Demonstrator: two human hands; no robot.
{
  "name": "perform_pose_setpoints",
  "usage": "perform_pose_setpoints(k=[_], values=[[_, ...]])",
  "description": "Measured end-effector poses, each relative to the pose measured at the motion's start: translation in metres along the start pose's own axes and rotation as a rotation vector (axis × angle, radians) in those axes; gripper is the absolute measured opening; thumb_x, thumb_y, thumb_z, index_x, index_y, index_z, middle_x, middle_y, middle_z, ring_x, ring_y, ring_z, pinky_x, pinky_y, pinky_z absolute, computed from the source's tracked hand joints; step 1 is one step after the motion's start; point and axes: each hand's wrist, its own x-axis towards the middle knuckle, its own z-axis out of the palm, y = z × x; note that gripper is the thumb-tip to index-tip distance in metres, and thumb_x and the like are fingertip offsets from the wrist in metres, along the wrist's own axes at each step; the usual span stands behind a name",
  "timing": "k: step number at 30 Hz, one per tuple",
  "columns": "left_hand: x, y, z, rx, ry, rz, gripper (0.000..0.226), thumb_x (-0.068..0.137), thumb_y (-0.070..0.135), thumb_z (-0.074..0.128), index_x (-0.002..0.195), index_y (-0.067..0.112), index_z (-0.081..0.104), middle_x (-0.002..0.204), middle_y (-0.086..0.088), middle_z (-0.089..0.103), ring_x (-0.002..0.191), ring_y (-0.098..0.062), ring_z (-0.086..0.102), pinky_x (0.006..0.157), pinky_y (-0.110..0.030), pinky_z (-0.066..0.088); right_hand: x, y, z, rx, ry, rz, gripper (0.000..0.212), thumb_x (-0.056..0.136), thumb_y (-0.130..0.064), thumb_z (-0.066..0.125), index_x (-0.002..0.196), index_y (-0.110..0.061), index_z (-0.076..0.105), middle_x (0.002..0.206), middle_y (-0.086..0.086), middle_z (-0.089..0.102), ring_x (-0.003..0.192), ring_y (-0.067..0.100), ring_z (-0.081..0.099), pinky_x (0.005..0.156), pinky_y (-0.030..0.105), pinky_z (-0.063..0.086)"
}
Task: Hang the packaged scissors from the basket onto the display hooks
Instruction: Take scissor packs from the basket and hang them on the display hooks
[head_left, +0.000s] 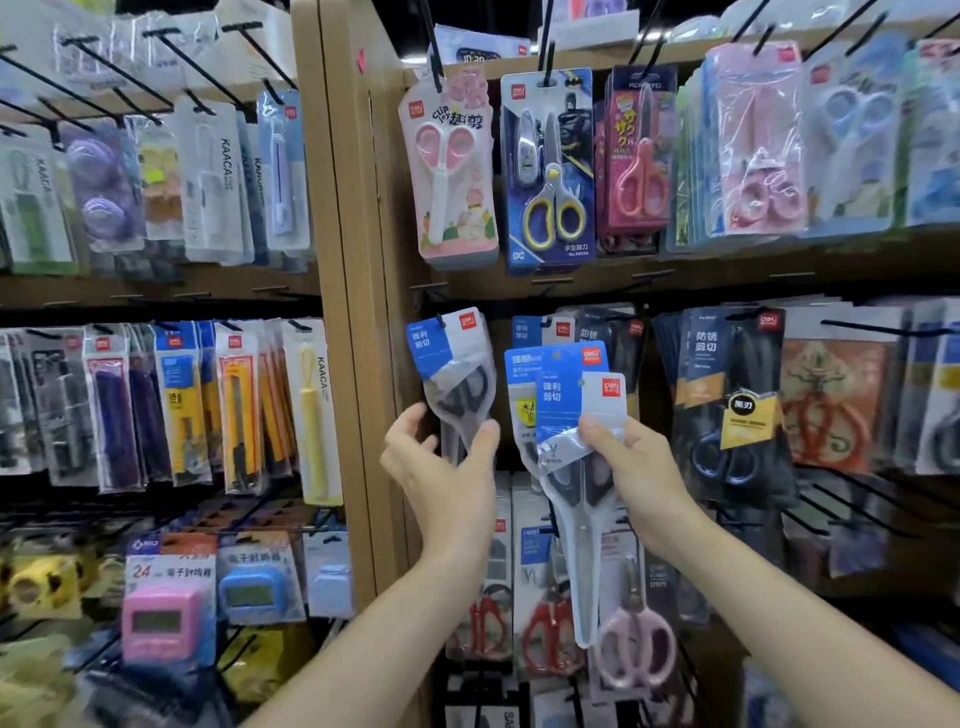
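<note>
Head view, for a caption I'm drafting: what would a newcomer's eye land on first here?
Centre frame, the right hand grips a fanned bundle of blue-topped scissors packs. Beside it the left hand holds the lower end of a matching hung pack. Above, a pink scissors card and a blue card with yellow-handled scissors hang side by side.

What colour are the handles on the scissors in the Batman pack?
Yellow and grey handles; head view shows them best.

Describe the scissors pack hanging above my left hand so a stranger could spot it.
Find the wooden post running top to bottom. Right beside it, in the middle row, hangs the scissors pack. Its card is blue and white, and unlike its neighbours it hangs tilted, nearest the post.
</note>
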Motion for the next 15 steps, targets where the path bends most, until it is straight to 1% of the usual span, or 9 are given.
perform_pose_setpoints(k=[2,3,4,6,8,10,12,14,15], values=[[0.008,0.01,0.001,0.067,-0.159,0.106,0.044,0.093,0.026,0.076,0.131,0.03,0.054,0.13,0.016,0.053,0.118,0.005,0.052,0.1,-0.021,0.046,-0.003,-0.002,0.002,0.001,-0.047,0.01,0.015,0.103,-0.019,0.061,0.091,-0.015,0.069,0.058,-0.009,0.063,0.064,0.014,0.058,0.062,0.024,0.046],[0.016,0.015,0.002,0.1,-0.236,0.13,0.039,0.094,0.027,0.074,0.129,0.03,0.056,0.126,0.017,0.057,0.116,0.005,0.054,0.096,-0.018,0.047,-0.005,-0.003,0.002,-0.004,-0.078,0.01,0.013,0.103,-0.018,0.06,0.095,-0.015,0.069,0.061,-0.01,0.067,0.066,0.012,0.062,0.063,0.022,0.049],[0.026,0.02,0.002,0.13,-0.31,0.138,0.036,0.096,0.029,0.072,0.128,0.028,0.058,0.125,0.015,0.061,0.117,0.002,0.057,0.092,-0.016,0.049,-0.007,-0.005,0.004,0.002,-0.113,0.013,0.012,0.103,-0.017,0.059,0.101,-0.014,0.07,0.071,-0.009,0.074,0.072,0.009,0.069,0.067,0.02,0.052],[0.043,0.03,0.004,0.158,-0.451,0.112,0.031,0.1,0.03,0.066,0.13,0.023,0.062,0.123,0.006,0.068,0.117,-0.008,0.064,0.079,-0.016,0.055,-0.009,-0.007,0.005,0.005,-0.164,0.025,0.017,0.102,-0.017,0.06,0.115,-0.014,0.071,0.101,-0.002,0.08,0.096,0.012,0.076,0.082,0.025,0.058],[0.054,0.037,0.003,0.129,-0.552,0.076,0.024,0.101,0.024,0.064,0.123,0.016,0.068,0.115,-0.002,0.074,0.108,-0.01,0.072,0.07,-0.017,0.057,-0.01,-0.007,0.005,-0.017,-0.195,0.017,0.021,0.101,-0.018,0.061,0.12,-0.013,0.07,0.112,0.001,0.079,0.107,0.017,0.074,0.093,0.033,0.057],[0.06,0.043,0.002,0.096,-0.61,0.053,0.013,0.1,0.019,0.066,0.108,0.011,0.073,0.102,-0.003,0.079,0.097,-0.011,0.076,0.068,-0.019,0.058,-0.01,-0.009,0.006,-0.015,-0.223,0.017,0.022,0.101,-0.018,0.061,0.121,-0.014,0.07,0.114,0.0,0.078,0.109,0.018,0.073,0.096,0.036,0.057],[0.065,0.047,0.001,0.133,-0.629,0.083,0.008,0.098,0.017,0.07,0.098,0.01,0.075,0.094,-0.003,0.079,0.091,-0.01,0.077,0.068,-0.021,0.059,-0.01,-0.01,0.006,-0.015,-0.256,-0.01,0.022,0.101,-0.015,0.061,0.121,-0.017,0.069,0.115,0.0,0.078,0.108,0.017,0.074,0.093,0.033,0.058],[0.07,0.049,0.0,0.23,-0.584,0.159,0.007,0.095,0.014,0.074,0.089,0.014,0.078,0.086,-0.002,0.078,0.081,-0.007,0.075,0.067,-0.024,0.058,-0.01,-0.012,0.007,-0.006,-0.251,-0.043,0.023,0.101,-0.01,0.06,0.121,-0.018,0.069,0.112,0.001,0.078,0.101,0.016,0.075,0.085,0.028,0.06],[0.073,0.05,-0.002,0.271,-0.536,0.19,0.01,0.094,0.013,0.076,0.084,0.016,0.078,0.083,-0.002,0.078,0.077,-0.009,0.075,0.065,-0.028,0.059,-0.008,-0.013,0.007,0.008,-0.224,-0.051,0.024,0.101,-0.007,0.06,0.12,-0.018,0.069,0.111,0.001,0.079,0.099,0.016,0.075,0.082,0.027,0.06]])
